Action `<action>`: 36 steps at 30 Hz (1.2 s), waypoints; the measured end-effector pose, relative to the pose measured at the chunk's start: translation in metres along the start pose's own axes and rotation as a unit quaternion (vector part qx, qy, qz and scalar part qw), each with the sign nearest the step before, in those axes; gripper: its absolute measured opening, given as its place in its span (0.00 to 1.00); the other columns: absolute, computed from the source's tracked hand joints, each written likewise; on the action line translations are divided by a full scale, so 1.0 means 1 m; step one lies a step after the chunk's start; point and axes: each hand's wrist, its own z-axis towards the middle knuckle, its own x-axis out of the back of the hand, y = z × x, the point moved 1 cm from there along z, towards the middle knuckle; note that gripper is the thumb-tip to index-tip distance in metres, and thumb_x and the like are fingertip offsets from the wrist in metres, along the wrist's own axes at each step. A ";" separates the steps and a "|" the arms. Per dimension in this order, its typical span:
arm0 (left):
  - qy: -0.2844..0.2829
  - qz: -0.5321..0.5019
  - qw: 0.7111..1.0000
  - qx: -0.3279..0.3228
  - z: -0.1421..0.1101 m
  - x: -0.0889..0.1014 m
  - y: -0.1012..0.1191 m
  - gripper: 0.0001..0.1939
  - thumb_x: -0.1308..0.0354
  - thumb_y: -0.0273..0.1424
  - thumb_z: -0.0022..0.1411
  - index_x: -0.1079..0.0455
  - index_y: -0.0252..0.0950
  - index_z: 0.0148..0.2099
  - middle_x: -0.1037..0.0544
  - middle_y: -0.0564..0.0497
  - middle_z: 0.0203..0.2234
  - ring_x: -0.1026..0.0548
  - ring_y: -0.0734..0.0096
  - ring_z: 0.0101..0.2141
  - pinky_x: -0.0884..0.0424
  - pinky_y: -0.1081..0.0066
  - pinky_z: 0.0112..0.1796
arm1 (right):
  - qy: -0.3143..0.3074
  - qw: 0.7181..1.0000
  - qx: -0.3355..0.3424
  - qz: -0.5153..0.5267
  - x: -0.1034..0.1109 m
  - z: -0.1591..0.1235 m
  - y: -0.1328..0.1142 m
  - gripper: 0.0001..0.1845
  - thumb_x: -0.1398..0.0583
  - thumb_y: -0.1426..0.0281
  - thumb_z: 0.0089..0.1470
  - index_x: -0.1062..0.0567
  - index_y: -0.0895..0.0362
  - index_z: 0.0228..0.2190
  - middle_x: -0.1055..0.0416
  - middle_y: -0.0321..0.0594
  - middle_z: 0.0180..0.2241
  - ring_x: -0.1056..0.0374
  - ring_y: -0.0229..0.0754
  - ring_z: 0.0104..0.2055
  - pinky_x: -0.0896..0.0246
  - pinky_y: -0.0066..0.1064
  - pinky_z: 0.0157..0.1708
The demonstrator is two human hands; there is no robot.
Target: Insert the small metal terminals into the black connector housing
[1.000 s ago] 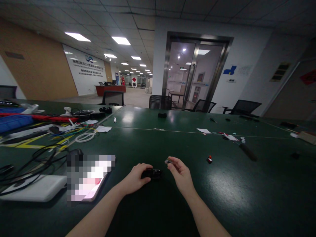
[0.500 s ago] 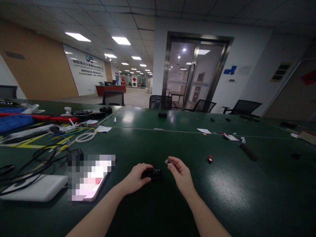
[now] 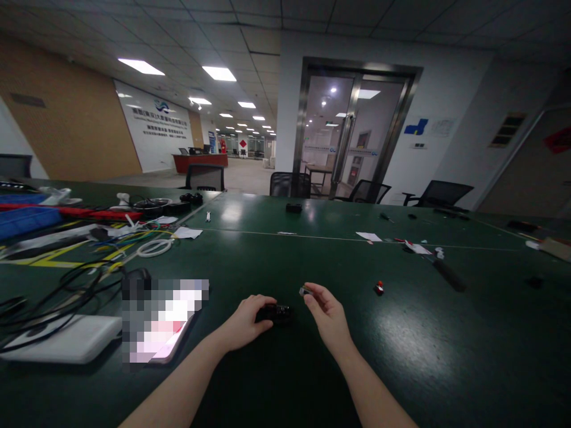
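Note:
My left hand [image 3: 250, 321] grips a small black cylindrical object [image 3: 282, 312] low over the dark green table [image 3: 267, 380]; its left end is hidden by my fingers, and its kind I cannot make out. To the right of it, my right hand [image 3: 325, 310] pinches a tiny pale, clear-looking piece [image 3: 304, 291] between thumb and fingertips. The piece and the black object are a short gap apart. Farther right lies a small red and white item [image 3: 379, 288] on the tabletop.
On the left are a lit phone [image 3: 172, 333], partly blurred out, a white box-shaped device [image 3: 66, 339] and tangled black cables [image 3: 84, 276]. A small black block [image 3: 293, 207] sits farther back. At right lies a dark-handled tool [image 3: 448, 275] near paper scraps [image 3: 418, 247].
My right fingers have turned the small pale piece slightly. My left hand and the black object have not visibly moved.

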 end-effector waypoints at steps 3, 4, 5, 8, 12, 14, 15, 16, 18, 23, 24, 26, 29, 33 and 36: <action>-0.002 -0.003 1.000 -0.004 0.000 0.000 -0.001 0.21 0.44 0.32 0.53 0.37 0.44 0.51 0.32 0.49 0.47 0.36 0.62 0.48 0.41 0.61 0.50 | 0.004 1.000 -0.001 -0.013 0.001 0.000 -0.001 0.16 0.41 0.63 0.47 0.29 0.51 0.40 0.29 0.38 0.39 0.34 0.44 0.43 0.38 0.38 0.42; -0.002 -0.003 1.000 -0.004 0.000 -0.001 -0.001 0.21 0.44 0.32 0.53 0.38 0.44 0.51 0.32 0.49 0.47 0.36 0.62 0.48 0.41 0.61 0.50 | 0.005 1.000 -0.001 -0.016 0.001 0.000 0.000 0.16 0.41 0.63 0.47 0.29 0.51 0.41 0.29 0.38 0.39 0.34 0.44 0.42 0.38 0.38 0.41; -0.002 -0.001 1.000 -0.003 0.000 -0.001 -0.001 0.22 0.44 0.32 0.53 0.38 0.44 0.51 0.32 0.49 0.47 0.36 0.62 0.48 0.41 0.61 0.50 | 0.007 1.000 0.001 -0.017 0.001 0.001 0.001 0.16 0.41 0.63 0.47 0.29 0.51 0.41 0.29 0.38 0.39 0.34 0.44 0.42 0.38 0.38 0.41; 0.003 0.010 1.000 -0.004 0.001 -0.001 -0.001 0.22 0.43 0.31 0.52 0.37 0.43 0.51 0.31 0.49 0.46 0.35 0.62 0.48 0.41 0.61 0.50 | 0.010 1.000 0.014 -0.016 0.000 0.002 0.003 0.17 0.41 0.62 0.47 0.28 0.52 0.40 0.29 0.39 0.38 0.34 0.44 0.42 0.38 0.38 0.41; 0.005 0.010 1.000 -0.006 0.001 -0.001 -0.001 0.22 0.43 0.31 0.52 0.37 0.43 0.50 0.31 0.49 0.46 0.35 0.61 0.48 0.41 0.61 0.50 | 0.003 1.000 0.013 -0.019 0.000 0.001 0.002 0.17 0.41 0.62 0.47 0.29 0.52 0.41 0.29 0.39 0.38 0.34 0.44 0.41 0.38 0.37 0.41; 0.006 0.007 1.000 -0.007 0.001 -0.001 -0.001 0.21 0.43 0.31 0.52 0.37 0.43 0.50 0.31 0.49 0.46 0.35 0.61 0.48 0.41 0.61 0.50 | 0.005 1.000 0.010 -0.023 0.000 0.000 0.001 0.17 0.42 0.62 0.47 0.28 0.51 0.40 0.29 0.38 0.37 0.34 0.43 0.40 0.38 0.37 0.40; 0.006 0.005 1.000 -0.008 0.001 0.000 0.000 0.21 0.43 0.31 0.52 0.37 0.43 0.50 0.31 0.49 0.46 0.35 0.61 0.48 0.41 0.61 0.50 | 0.005 1.000 0.009 -0.025 0.001 0.000 0.000 0.17 0.42 0.62 0.47 0.28 0.51 0.40 0.29 0.38 0.37 0.34 0.43 0.40 0.38 0.36 0.39; 0.004 0.003 1.000 -0.009 0.001 0.000 0.000 0.22 0.43 0.31 0.52 0.37 0.44 0.50 0.31 0.50 0.46 0.35 0.61 0.48 0.41 0.62 0.50 | 0.006 1.000 0.010 -0.026 0.001 0.000 0.000 0.17 0.41 0.62 0.47 0.28 0.51 0.40 0.29 0.38 0.37 0.34 0.43 0.40 0.38 0.36 0.39; 0.005 0.001 1.000 -0.010 0.000 0.000 0.000 0.22 0.43 0.32 0.52 0.37 0.44 0.51 0.31 0.50 0.46 0.35 0.61 0.48 0.41 0.62 0.50 | 0.004 1.000 0.010 -0.026 0.001 0.000 0.000 0.17 0.41 0.62 0.47 0.28 0.51 0.41 0.29 0.38 0.37 0.34 0.44 0.40 0.38 0.37 0.40; 0.001 0.004 1.000 -0.005 0.000 -0.001 0.000 0.21 0.44 0.32 0.52 0.37 0.43 0.51 0.31 0.49 0.46 0.36 0.60 0.48 0.41 0.61 0.49 | 0.007 1.000 0.001 -0.027 0.001 0.000 0.000 0.17 0.41 0.62 0.46 0.28 0.51 0.40 0.29 0.38 0.37 0.34 0.44 0.40 0.38 0.38 0.39; -0.001 0.004 1.000 -0.005 0.000 -0.001 0.000 0.21 0.44 0.32 0.52 0.37 0.43 0.51 0.31 0.49 0.46 0.36 0.60 0.48 0.41 0.61 0.49 | 0.007 1.000 -0.002 -0.028 0.001 0.000 0.000 0.17 0.41 0.62 0.46 0.28 0.51 0.40 0.30 0.38 0.38 0.34 0.44 0.40 0.38 0.38 0.39; -0.002 0.004 1.000 -0.006 0.000 -0.001 -0.001 0.22 0.44 0.32 0.53 0.37 0.43 0.51 0.32 0.49 0.46 0.36 0.60 0.48 0.41 0.61 0.49 | 0.004 0.999 -0.003 -0.031 0.001 -0.001 -0.001 0.17 0.41 0.62 0.47 0.29 0.51 0.41 0.30 0.38 0.38 0.34 0.44 0.40 0.38 0.37 0.39; -0.006 0.000 1.000 -0.006 0.000 -0.001 -0.003 0.22 0.44 0.33 0.53 0.38 0.44 0.52 0.32 0.50 0.47 0.36 0.60 0.49 0.42 0.62 0.49 | 0.004 0.999 0.005 -0.038 0.001 -0.001 -0.002 0.17 0.42 0.62 0.47 0.29 0.51 0.41 0.30 0.38 0.37 0.34 0.44 0.40 0.38 0.37 0.39; -0.002 -0.003 1.000 -0.007 0.001 -0.001 -0.004 0.22 0.44 0.32 0.53 0.38 0.44 0.51 0.32 0.51 0.47 0.36 0.61 0.49 0.42 0.62 0.50 | 0.004 0.999 0.009 -0.042 0.001 -0.001 -0.001 0.17 0.42 0.62 0.47 0.29 0.51 0.41 0.30 0.38 0.38 0.34 0.44 0.40 0.38 0.37 0.39; -0.002 0.000 1.000 -0.008 0.001 -0.002 -0.004 0.22 0.44 0.32 0.53 0.38 0.43 0.51 0.32 0.50 0.47 0.36 0.60 0.48 0.42 0.61 0.50 | 0.002 0.999 0.017 -0.040 0.000 0.001 0.002 0.17 0.42 0.63 0.48 0.30 0.52 0.41 0.30 0.39 0.38 0.34 0.43 0.40 0.38 0.37 0.40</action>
